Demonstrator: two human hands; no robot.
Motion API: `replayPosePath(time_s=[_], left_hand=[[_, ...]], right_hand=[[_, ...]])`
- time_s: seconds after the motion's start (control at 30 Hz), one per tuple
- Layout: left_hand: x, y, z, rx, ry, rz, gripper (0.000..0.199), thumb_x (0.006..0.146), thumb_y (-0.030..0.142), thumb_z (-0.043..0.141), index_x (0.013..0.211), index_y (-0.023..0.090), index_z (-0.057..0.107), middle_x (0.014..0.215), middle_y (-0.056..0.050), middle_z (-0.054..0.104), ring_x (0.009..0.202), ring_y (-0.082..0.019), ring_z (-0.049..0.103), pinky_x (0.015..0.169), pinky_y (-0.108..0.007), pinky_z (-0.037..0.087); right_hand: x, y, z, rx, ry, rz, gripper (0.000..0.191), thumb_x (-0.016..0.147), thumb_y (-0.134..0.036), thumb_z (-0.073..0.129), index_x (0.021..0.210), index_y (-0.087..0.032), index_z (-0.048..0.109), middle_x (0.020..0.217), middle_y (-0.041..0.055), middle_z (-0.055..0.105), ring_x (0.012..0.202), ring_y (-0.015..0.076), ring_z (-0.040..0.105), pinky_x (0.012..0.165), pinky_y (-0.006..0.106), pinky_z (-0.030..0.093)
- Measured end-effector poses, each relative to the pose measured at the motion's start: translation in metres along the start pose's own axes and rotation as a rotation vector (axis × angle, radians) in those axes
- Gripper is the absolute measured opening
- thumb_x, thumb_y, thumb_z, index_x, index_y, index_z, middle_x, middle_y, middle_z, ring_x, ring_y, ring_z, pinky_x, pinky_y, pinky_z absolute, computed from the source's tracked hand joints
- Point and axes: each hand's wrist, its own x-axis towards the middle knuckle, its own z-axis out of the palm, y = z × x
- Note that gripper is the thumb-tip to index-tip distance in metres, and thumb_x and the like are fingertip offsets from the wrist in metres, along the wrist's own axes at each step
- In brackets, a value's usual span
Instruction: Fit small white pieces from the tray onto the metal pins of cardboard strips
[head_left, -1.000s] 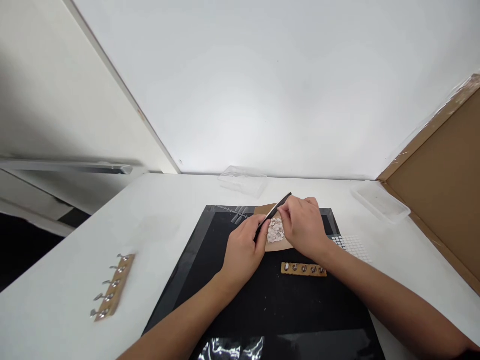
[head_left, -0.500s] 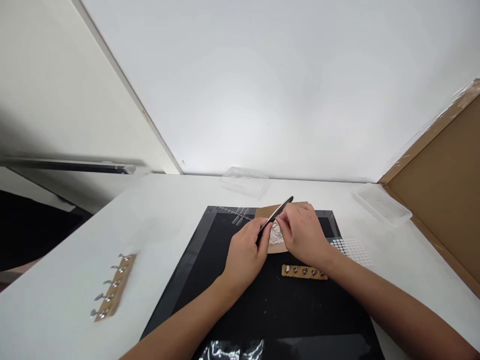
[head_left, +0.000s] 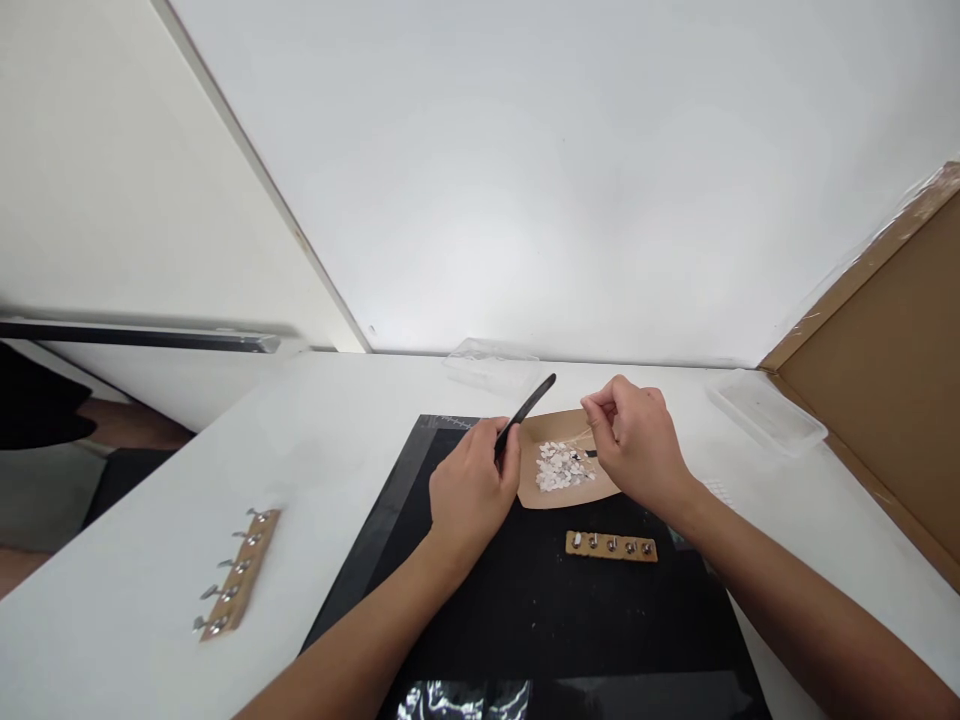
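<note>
Stick (head_left: 534, 399) — pinched in left fingers (head_left: 511, 464), jutting beyond.

No legible text or numbers; marks (head_left: 454, 422) on black mat (head_left: 555, 630) too small to read

White back wall (head_left: 495, 230): brightly lit, palest at lower middle, greyer toward upper right.
Left wall (head_left: 90, 180): duller, cream-grey.
White desk (head_left: 360, 400): bright, diffuse light; faint, soft-edged shadows.
Black mat (head_left: 540, 620): deep dark; hard white glare on glossy film (head_left: 461, 700), front edge.
Clear lid (head_left: 491, 368): low contrast against white.
White pieces (head_left: 555, 470): outlines slightly soft.
Frame edges: wide-angle stretching, forearms (head_left: 810, 605) enlarged.
</note>
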Motion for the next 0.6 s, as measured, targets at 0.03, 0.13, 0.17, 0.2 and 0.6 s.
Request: replayPosePath(time_s=[0.03,0.13,0.17,0.2,0.6], left_hand=[[0.003,-0.003,0.000,0.043,-0.002,-0.019,0.021,0.105,0.036,0.054,0.107,0.020,0.068,0.095,-0.006,0.079,0.079,-0.023,0.074,0.060,-0.029,0.045],[0.010,-0.012,0.000,0.146,-0.033,-0.073,0.022,0.104,0.036,0.054,0.104,0.021,0.070,0.091,-0.006,0.079,0.072,-0.023,0.070,0.053,-0.028,0.032],[0.012,-0.014,0.000,0.166,-0.043,-0.097,0.022,0.104,0.037,0.054,0.104,0.021,0.070,0.090,-0.007,0.078,0.070,-0.023,0.068,0.053,-0.028,0.030],[0.014,-0.016,-0.001,0.183,-0.056,-0.121,0.024,0.104,0.037,0.054,0.105,0.021,0.071,0.089,-0.007,0.077,0.069,-0.023,0.067,0.054,-0.028,0.029],[0.019,-0.032,-0.002,0.391,-0.247,-0.146,0.032,0.106,0.037,0.048,0.098,0.017,0.072,0.096,-0.013,0.069,0.070,-0.025,0.064,0.056,-0.029,0.034]], right_hand=[[0.000,-0.001,-0.001,0.007,0.006,0.002,0.021,0.104,-0.027,0.053,0.085,-0.024,0.046,0.068,-0.0033,0.062,0.062,0.0175,0.055,0.086,0.040,0.039],[-0.002,-0.004,-0.003,0.026,0.002,-0.002,0.020,0.104,-0.028,0.054,0.085,-0.024,0.047,0.068,-0.0028,0.064,0.063,0.0178,0.058,0.086,0.040,0.040],[-0.002,-0.005,-0.004,0.029,-0.003,-0.004,0.020,0.104,-0.028,0.054,0.085,-0.024,0.047,0.068,-0.0027,0.064,0.063,0.0179,0.058,0.086,0.041,0.040],[-0.003,-0.005,-0.005,0.029,-0.007,-0.006,0.020,0.104,-0.028,0.054,0.085,-0.024,0.047,0.068,-0.0028,0.064,0.063,0.0179,0.059,0.086,0.041,0.040],[-0.005,-0.010,-0.012,0.017,-0.044,-0.004,0.019,0.105,-0.027,0.054,0.086,-0.023,0.050,0.071,-0.0020,0.067,0.063,0.0173,0.059,0.085,0.041,0.040]])
